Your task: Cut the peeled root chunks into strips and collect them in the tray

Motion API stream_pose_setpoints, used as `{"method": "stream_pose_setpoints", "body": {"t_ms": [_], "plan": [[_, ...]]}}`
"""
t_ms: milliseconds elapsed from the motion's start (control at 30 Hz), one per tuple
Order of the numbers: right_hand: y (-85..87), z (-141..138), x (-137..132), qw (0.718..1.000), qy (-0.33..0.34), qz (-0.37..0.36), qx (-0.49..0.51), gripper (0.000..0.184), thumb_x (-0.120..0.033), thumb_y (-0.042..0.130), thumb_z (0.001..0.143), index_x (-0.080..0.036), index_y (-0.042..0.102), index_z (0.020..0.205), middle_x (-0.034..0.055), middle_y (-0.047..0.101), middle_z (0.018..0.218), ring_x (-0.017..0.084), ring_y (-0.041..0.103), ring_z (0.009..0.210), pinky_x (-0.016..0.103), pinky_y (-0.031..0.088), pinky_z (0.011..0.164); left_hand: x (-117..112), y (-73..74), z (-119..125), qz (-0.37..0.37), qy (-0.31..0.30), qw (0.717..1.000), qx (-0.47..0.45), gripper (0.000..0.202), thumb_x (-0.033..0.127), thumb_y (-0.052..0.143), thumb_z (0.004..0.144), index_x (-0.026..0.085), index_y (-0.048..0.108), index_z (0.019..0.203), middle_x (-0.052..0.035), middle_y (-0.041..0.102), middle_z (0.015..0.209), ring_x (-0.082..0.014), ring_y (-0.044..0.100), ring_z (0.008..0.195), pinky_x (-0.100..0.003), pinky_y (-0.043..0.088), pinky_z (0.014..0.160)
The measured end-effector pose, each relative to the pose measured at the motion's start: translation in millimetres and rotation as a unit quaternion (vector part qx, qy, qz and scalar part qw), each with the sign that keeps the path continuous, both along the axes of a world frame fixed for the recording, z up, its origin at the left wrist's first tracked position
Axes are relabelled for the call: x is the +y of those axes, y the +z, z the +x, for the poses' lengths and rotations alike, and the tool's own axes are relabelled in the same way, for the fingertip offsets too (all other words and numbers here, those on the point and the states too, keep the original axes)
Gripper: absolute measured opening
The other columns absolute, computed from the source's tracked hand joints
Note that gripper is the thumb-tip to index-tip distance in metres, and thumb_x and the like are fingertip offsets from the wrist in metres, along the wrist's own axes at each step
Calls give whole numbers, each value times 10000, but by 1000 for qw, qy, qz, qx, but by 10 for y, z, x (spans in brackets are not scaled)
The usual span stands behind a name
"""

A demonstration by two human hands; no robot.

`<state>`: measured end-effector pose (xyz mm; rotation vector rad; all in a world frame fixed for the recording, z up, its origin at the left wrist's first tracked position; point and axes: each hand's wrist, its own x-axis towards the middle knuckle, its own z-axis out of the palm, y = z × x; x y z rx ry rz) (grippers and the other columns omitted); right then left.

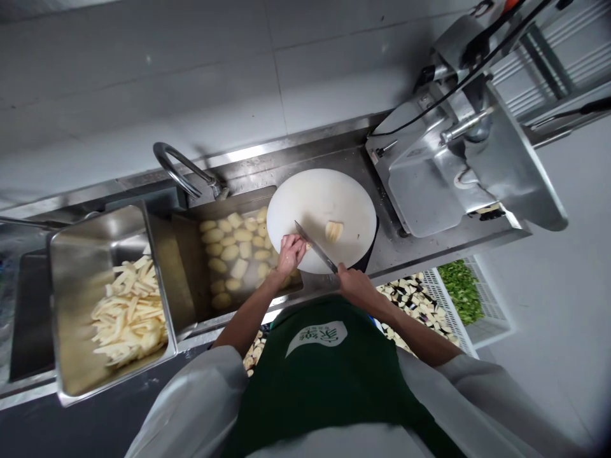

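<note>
Knife (315, 247) in the person's right hand (354, 284), fingers clenched round the handle at the near edge of the round white cutting board (334, 197), blade slanting up and to the left across the board's lower part. Its tip reaches past the left hand (289, 251), which sits curled at the board's left edge, fingertips pressed down on something small and pale just beside the blade; the piece under them is too hidden to name. A little way right of the blade, on the open white of the board, lies a small heap of pale cut slices (333, 229), apart from both hands.

The board rests on a steel counter (410, 251) and overhangs the sink (191, 254) on its left. That sink is filled with peeled potatoes (231, 251) sitting in cloudy water, and a curved tap (179, 168) rises from the back ledge above it. Farther left, a deep steel pan (76, 254) holds a pile of pale potato strips (128, 312). To the right of the board stands a metal slicing machine (443, 172) with a black cable running off behind it.

Below the counter edge, near the person's right forearm, a white crate (456, 318) holds chopped aubergine pieces (415, 299), and next to it another holds chopped greens (461, 289). The person wears a green apron (324, 375) over white sleeves. Grey tiles cover the wall (143, 83) behind the counter
</note>
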<state>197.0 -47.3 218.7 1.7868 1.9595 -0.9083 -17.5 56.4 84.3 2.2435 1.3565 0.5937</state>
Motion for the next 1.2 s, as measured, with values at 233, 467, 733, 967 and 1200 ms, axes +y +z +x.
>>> {"method": "stream_pose_setpoints", "body": {"t_ms": [233, 467, 733, 967, 1200], "plan": [[-71, -51, 180, 1000, 24, -6, 8, 275, -167, 430, 984, -106, 482, 1246, 198, 721, 1042, 303, 709, 1034, 337, 486, 846, -16, -61, 6, 12, 2, 1000, -11, 257, 301, 463, 1022, 225, 709, 1028, -106, 600, 1134, -246, 509, 1096, -428, 440, 997], [-439, -315, 501, 1000, -2, 5, 4, 328, -151, 404, 999, -108, 521, 1302, 185, 722, 1129, 284, 698, 1090, 335, 502, 887, -61, -85, -70, 10, 2, 999, -50, 285, 293, 416, 1042, 218, 689, 1074, -102, 623, 1171, -229, 538, 1116, -428, 453, 1024], [-27, -158, 298, 999, 32, 31, -17, 270, -219, 385, 1023, -100, 518, 1225, 196, 730, 979, 313, 726, 995, 333, 504, 807, -74, -146, -109, 30, -1, 997, -66, 258, 270, 443, 1029, 256, 687, 1110, -91, 589, 1133, -226, 547, 1089, -404, 486, 1009], [-4, -243, 378, 999, 52, 15, 1, 297, -147, 464, 973, -83, 506, 1260, 195, 722, 1057, 291, 713, 1044, 322, 505, 839, -62, -195, -101, 85, -11, 991, -103, 213, 249, 490, 1022, 213, 686, 1098, -98, 609, 1111, -230, 545, 1066, -410, 513, 955], [-494, -489, 550, 1000, 21, 20, -4, 373, -81, 399, 965, -77, 521, 1317, 180, 730, 1132, 276, 703, 1073, 326, 510, 879, -98, -179, -142, 83, 4, 985, -150, 202, 255, 484, 1032, 200, 673, 1078, -98, 643, 1113, -216, 576, 1066, -405, 524, 941]]}}
